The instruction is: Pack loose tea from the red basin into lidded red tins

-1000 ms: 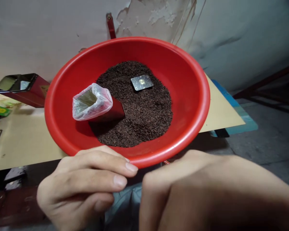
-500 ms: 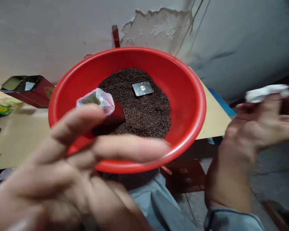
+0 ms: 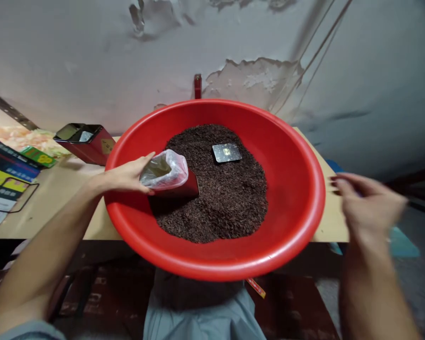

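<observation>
A big red plastic basin (image 3: 304,208) holds a heap of dark loose tea leaves (image 3: 219,198). A red tin (image 3: 179,186) lined with a clear plastic bag (image 3: 166,171) lies tilted in the leaves at the left. My left hand (image 3: 125,177) grips the tin's bagged mouth, thumb below and fingers above. A small square metal lid (image 3: 226,152) lies flat on the leaves further back. My right hand (image 3: 366,203) hovers beside the basin's right rim, blurred by motion, fingers loosely curled; nothing shows in it.
A second open red tin (image 3: 87,141) lies on the tan table (image 3: 56,198) at the left, beside coloured printed cartons (image 3: 7,174). A peeling grey wall (image 3: 233,56) rises behind. My lap in grey cloth (image 3: 198,311) is under the basin.
My left hand has gone from in front of the camera into the basin and taken hold of the bag-lined tin. My right hand dropped beside the right rim; the white thing it held is gone.
</observation>
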Motion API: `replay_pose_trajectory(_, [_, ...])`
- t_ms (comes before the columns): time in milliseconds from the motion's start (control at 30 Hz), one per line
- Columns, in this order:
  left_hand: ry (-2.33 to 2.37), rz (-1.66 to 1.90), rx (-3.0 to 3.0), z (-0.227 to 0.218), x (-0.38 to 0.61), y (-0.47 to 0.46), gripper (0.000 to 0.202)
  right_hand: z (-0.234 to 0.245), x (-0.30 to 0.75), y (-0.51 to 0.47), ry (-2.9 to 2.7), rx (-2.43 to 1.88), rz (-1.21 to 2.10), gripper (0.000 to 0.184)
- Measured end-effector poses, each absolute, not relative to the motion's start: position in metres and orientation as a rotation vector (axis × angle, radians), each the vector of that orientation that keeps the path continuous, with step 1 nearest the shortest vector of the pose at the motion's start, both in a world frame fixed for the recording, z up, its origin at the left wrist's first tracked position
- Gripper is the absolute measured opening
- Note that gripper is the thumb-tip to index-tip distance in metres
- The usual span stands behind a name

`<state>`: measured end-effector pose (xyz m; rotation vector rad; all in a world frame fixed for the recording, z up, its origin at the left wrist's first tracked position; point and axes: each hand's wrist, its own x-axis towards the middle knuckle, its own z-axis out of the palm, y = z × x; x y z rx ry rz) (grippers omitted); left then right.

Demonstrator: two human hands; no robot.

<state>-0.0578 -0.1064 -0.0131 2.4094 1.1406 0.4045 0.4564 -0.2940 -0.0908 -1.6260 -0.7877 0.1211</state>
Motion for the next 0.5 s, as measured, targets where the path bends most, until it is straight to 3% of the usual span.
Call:
replay_pose_trajectory(100, [1.177, 0.458, 2.494, -0.021, -0.035, -0.125, 0.113, -0.032, 0.421, -0.287, -0.945, -1.305, -0.162, 0.026])
replay_pose_trajectory(167, [1.178, 0.504, 2.579, -0.023, -0.013, -0.141, 0.117, 0.004, 0.375, -0.278, -1.465, -1.163, -0.186, 0.034])
replay_pose_trajectory(233, [1.121, 0.492, 2.702, -0.026, 0.003, -0.158, 0.119, 0.026, 0.326, -0.263, -2.042, -1.042, -0.177, 0.028])
replay_pose_trajectory(300, [1.041, 0.506, 2.799, -0.031, 0.011, -0.173, 0.121, 0.028, 0.287, -0.246, -2.35, -0.906, -0.141, 0.017])
replay_pose_trajectory(500, [0.957, 0.518, 2.718, -0.045, -0.007, -0.192, 0.139, 0.006, 0.256, -0.215, -2.963, -0.72, -0.018, 0.026])
